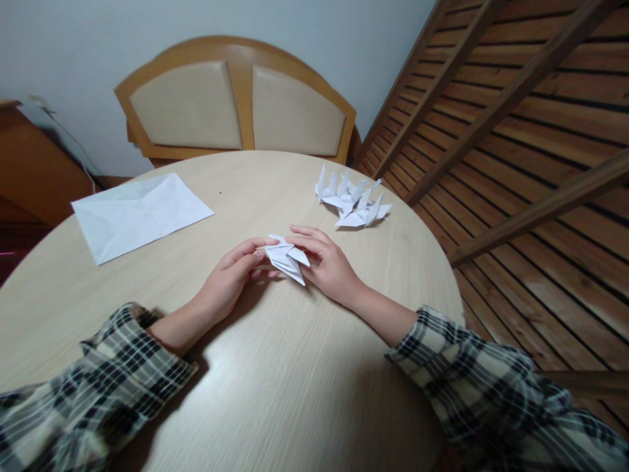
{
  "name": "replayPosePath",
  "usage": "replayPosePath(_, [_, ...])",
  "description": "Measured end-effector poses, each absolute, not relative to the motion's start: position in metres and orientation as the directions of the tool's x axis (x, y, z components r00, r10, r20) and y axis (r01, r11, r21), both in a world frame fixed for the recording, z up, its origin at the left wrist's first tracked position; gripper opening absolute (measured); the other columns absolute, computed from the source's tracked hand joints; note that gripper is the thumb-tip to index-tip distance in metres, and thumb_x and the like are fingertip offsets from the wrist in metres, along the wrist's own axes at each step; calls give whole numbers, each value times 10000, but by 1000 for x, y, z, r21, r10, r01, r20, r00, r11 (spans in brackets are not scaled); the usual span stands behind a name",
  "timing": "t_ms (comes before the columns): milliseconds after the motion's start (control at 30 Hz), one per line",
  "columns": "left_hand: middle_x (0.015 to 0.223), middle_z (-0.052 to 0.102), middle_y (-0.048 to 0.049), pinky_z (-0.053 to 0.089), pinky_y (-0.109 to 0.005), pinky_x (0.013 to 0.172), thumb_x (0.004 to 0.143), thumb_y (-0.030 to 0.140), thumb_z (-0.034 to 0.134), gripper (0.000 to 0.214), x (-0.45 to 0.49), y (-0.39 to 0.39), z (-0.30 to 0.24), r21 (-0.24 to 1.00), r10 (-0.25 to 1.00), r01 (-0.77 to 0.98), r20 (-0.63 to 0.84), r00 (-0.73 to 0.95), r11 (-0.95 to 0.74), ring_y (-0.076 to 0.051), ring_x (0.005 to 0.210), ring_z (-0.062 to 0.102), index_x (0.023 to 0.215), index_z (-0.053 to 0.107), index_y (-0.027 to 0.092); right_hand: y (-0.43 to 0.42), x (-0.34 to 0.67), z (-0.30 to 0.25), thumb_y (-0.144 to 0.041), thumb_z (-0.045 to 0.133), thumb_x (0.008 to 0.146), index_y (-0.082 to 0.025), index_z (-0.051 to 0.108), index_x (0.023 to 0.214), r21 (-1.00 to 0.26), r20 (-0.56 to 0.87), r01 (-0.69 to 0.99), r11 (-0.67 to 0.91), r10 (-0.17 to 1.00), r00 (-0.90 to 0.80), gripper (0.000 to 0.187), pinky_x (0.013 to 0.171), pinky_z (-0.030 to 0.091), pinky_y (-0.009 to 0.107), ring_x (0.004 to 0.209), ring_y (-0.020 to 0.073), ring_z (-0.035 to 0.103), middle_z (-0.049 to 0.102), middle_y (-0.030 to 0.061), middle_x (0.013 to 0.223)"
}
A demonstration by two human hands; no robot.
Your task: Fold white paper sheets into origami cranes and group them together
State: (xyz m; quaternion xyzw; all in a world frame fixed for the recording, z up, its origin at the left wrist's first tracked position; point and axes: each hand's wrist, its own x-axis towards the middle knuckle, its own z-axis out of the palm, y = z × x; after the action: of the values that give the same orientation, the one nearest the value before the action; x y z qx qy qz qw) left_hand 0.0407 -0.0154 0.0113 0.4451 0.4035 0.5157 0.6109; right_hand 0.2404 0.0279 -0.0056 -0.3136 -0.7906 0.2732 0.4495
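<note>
A small folded white paper piece [286, 258] sits just above the round light-wood table [275, 367], held between both hands. My left hand [230, 278] pinches its left edge with thumb and fingertips. My right hand [327, 262] grips its right side, fingers curled over the top. Both sleeves are plaid. Part of the folded piece is hidden behind my fingers.
Several finished white paper cranes [352, 200] lie in a pile at the table's far right. A flat white sheet of paper [140, 213] lies at the far left. A wooden chair with beige padding [236, 105] stands behind the table. Wooden slatted floor and beams [515, 164] lie to the right.
</note>
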Motion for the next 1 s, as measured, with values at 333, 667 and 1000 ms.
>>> replayPosePath(333, [762, 711, -13, 472, -254, 618, 804, 326, 737, 197, 38, -18, 20, 985, 990, 99, 136, 48, -141, -145, 643, 605, 935, 727, 180, 23, 235, -1, -261, 705, 897, -240, 764, 956, -728, 542, 210, 653, 735, -408, 86, 928, 565, 386, 1023, 195, 707, 773, 57, 1069])
replayPosePath(667, [726, 607, -20, 411, -279, 681, 810, 359, 708, 243, 33, -15, 19, 812, 912, 443, 409, 34, -381, -173, 719, 549, 633, 667, 199, 16, 229, 3, -327, 653, 896, -210, 619, 928, -918, 336, 92, 386, 880, -336, 126, 577, 526, 249, 643, 118, 662, 689, -10, 786])
replayPosePath(1000, [650, 561, 29, 393, -228, 531, 888, 390, 616, 230, 37, -17, 14, 952, 970, 242, 141, 199, -188, -121, 562, 493, 820, 620, 171, 18, 229, 1, -263, 649, 902, -261, 478, 1221, -945, 301, 7, 327, 877, -374, 362, 533, 502, 221, 569, 88, 588, 633, -57, 769])
